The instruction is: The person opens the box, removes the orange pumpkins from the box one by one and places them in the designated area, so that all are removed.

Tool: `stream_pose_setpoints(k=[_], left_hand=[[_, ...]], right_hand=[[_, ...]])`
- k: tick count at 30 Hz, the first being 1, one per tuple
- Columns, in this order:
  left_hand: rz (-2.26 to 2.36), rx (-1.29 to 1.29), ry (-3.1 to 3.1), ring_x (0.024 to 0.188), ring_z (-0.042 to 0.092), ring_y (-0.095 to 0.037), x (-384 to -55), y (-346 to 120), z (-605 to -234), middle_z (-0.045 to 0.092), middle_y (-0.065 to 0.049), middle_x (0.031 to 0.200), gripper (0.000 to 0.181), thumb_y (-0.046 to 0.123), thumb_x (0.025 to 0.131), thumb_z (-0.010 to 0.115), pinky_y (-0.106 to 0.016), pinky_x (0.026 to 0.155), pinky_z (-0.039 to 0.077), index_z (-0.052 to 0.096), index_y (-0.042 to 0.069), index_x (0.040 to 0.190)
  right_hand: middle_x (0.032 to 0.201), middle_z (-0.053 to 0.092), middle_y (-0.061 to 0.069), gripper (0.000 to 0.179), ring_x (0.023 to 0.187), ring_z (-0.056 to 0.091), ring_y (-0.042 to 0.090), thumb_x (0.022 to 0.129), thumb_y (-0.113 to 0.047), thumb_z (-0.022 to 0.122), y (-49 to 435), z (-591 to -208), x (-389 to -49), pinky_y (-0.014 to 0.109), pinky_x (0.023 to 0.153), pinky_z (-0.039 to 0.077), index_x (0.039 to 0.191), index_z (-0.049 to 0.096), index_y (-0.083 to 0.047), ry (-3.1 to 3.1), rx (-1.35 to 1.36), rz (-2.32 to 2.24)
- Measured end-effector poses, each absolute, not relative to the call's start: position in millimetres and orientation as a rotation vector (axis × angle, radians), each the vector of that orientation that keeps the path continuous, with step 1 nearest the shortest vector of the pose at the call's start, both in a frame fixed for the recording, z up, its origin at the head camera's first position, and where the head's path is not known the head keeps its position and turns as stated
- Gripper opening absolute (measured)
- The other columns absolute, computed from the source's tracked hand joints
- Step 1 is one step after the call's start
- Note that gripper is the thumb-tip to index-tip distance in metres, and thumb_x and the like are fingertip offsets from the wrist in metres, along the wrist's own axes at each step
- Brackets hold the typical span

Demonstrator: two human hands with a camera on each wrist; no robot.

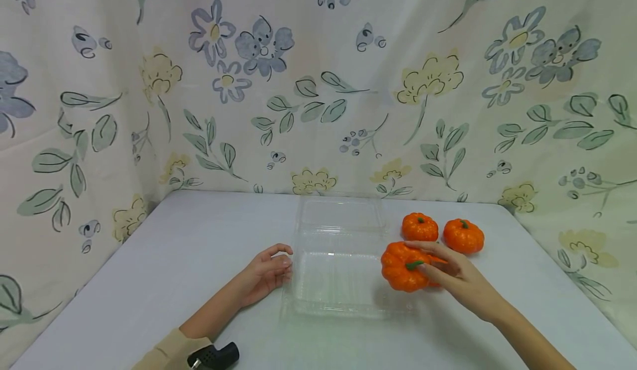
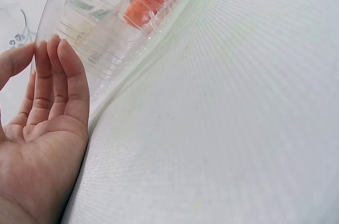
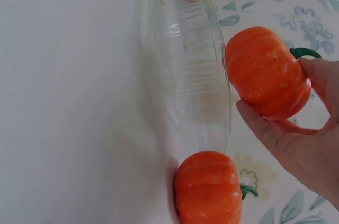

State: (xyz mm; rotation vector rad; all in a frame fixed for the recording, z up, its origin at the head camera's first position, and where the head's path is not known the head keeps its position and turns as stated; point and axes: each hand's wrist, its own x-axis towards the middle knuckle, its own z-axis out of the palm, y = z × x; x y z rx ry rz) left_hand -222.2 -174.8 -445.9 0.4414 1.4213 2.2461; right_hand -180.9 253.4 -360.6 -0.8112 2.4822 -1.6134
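Note:
A clear plastic clamshell container (image 1: 343,281) lies opened on the table, its lid (image 1: 338,213) folded toward the back. My left hand (image 1: 270,274) is at its left side; in the left wrist view the thumb and curled fingers (image 2: 73,70) pinch the rim. My right hand (image 1: 460,281) holds a small orange toy pumpkin (image 1: 402,267) with a green stem, tilted, over the container's right edge. In the right wrist view this pumpkin (image 3: 265,73) is gripped between thumb and fingers, raised to rim height. Another pumpkin (image 3: 207,189) sits on the table beside the container, mostly hidden behind the held one in the head view.
Two more orange pumpkins stand at the back right, one nearer the lid (image 1: 420,227) and one farther right (image 1: 464,236). A white table (image 1: 209,232) carries everything. A floral curtain (image 1: 318,82) hangs behind and along the sides. A black device (image 1: 214,355) sits at the left sleeve.

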Motion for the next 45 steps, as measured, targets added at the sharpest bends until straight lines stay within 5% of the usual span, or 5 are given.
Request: stream_pose_setpoints(k=[12,36,45], left_hand=[[2.245,0.439,1.427,0.085,0.063,-0.007,-221.7,-174.4,-445.3,0.065,0.007,0.091,0.021,-0.002,0.107,0.044,-0.021,0.083,0.056,0.052,0.013,0.119],[2.241,0.467,1.417,0.086,0.065,-0.007,-222.1,-175.5,-446.4,0.066,0.007,0.093,0.021,-0.001,0.107,0.044,-0.02,0.083,0.057,0.053,0.014,0.12],[2.248,0.457,1.407,0.086,0.065,-0.006,-222.0,-175.1,-445.8,0.066,0.007,0.092,0.021,-0.001,0.107,0.045,-0.02,0.083,0.057,0.052,0.014,0.119]], right_hand=[[0.144,0.058,-0.023,0.04,0.12,0.061,0.0,0.11,-0.01,0.052,263.0,-360.8,-176.7,0.026,0.09,0.057,0.15,0.057,-0.012,2.597,-0.791,-1.561],[0.136,0.059,-0.026,0.063,0.112,0.064,-0.003,0.087,0.003,0.082,277.0,-367.2,-176.2,0.019,0.087,0.058,0.143,0.056,-0.005,2.709,-0.679,-1.632],[0.136,0.057,-0.027,0.065,0.114,0.06,-0.008,0.088,-0.002,0.083,282.5,-368.9,-174.9,0.016,0.089,0.055,0.145,0.055,-0.007,2.782,-0.617,-1.57]])
